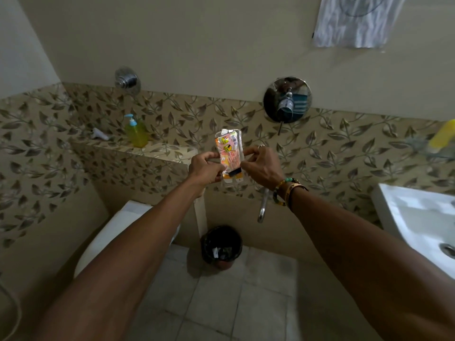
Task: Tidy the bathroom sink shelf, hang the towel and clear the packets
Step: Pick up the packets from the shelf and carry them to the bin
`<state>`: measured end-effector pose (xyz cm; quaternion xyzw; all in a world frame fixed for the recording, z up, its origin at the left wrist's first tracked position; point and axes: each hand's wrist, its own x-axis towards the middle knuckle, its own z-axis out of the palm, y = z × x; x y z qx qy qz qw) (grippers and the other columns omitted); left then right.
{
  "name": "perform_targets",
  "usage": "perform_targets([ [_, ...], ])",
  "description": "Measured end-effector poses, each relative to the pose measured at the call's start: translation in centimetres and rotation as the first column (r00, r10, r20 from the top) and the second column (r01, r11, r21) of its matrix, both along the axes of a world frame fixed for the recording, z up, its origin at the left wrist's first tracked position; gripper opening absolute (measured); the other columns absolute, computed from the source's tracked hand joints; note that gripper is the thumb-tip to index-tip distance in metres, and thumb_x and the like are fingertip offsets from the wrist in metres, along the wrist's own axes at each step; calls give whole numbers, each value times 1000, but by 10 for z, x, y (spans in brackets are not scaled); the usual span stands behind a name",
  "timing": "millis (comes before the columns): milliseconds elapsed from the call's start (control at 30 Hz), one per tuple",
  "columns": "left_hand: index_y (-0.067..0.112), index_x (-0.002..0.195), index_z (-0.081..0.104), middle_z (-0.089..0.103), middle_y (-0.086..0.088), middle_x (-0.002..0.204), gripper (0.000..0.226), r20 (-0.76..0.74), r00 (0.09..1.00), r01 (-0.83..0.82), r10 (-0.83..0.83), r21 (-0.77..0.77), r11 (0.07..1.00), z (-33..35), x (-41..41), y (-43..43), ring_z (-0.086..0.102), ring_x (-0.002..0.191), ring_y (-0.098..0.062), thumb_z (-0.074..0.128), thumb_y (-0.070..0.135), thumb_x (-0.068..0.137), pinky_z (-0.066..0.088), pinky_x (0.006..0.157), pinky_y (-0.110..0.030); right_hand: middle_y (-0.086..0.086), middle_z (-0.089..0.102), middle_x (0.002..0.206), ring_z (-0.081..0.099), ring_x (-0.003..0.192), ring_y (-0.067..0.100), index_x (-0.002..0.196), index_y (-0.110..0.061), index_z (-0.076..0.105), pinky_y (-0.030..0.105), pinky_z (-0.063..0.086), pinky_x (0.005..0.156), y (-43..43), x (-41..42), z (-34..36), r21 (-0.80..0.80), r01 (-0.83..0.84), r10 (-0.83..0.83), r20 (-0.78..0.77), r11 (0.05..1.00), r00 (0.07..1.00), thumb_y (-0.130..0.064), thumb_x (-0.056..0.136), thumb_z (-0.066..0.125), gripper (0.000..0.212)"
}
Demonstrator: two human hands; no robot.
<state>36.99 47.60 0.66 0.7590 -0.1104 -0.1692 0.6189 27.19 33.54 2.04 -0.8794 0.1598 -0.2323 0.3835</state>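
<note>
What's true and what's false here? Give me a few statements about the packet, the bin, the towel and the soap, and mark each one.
1. The left hand and the right hand both hold the packet. True.
2. The bin stands on the floor, below the hands. True.
3. The towel lies in the sink. False: it hangs on the wall at the upper right.
4. The soap bottle stands on the sink's rim. False: it stands on the tiled ledge at the left.
5. Bracelets sit on the right wrist. True.
</note>
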Motion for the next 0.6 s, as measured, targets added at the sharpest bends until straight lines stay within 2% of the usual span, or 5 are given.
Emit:
perform_targets([
  [133, 13, 114, 67, 72, -10, 90, 37, 17, 1000, 6, -6, 10, 1000, 3, -8, -15, 70, 74, -18, 77, 1, 80, 58, 60, -29, 6, 74, 76, 71, 69, 24, 101, -16, 70, 48, 60, 67, -18, -6, -1, -15, 18, -18, 4, 1000, 1000, -18, 81, 71, 20],
  [233, 14, 112, 66, 71, -10, 88, 36, 30, 1000, 8, -8, 13, 1000, 7, -11, -29, 67, 70, -16, 76, 0, 81, 56, 56, -26, 1, 73, 74, 71, 66, 19, 102, -14, 70, 45, 61, 65, -32, -7, 1, -20, 21, -21, 8, 1000, 1000, -19, 81, 72, 22],
  [433, 16, 112, 64, 71, -13, 94, 35, 40, 999, 17, -18, 31, 999, 3, -20, -63, 68, 77, -19, 73, -1, 82, 59, 63, -29, 4, 73, 73, 71, 68, 23, 102, -12, 71, 45, 61, 66, -66, -16, -9, 16, 43, -43, 10, 999, 999, -21, 83, 73, 22],
  [600, 13, 115, 63, 70, -8, 91, 35, 13, 999, 48, -48, 31, 998, -9, -35, -88, 67, 72, -15, 71, -2, 84, 58, 58, -25, 6, 73, 78, 71, 70, 23, 105, -10, 71, 42, 61, 67, -89, -31, -21, 30, 42, -42, -17, 999, 999, -25, 83, 76, 27],
])
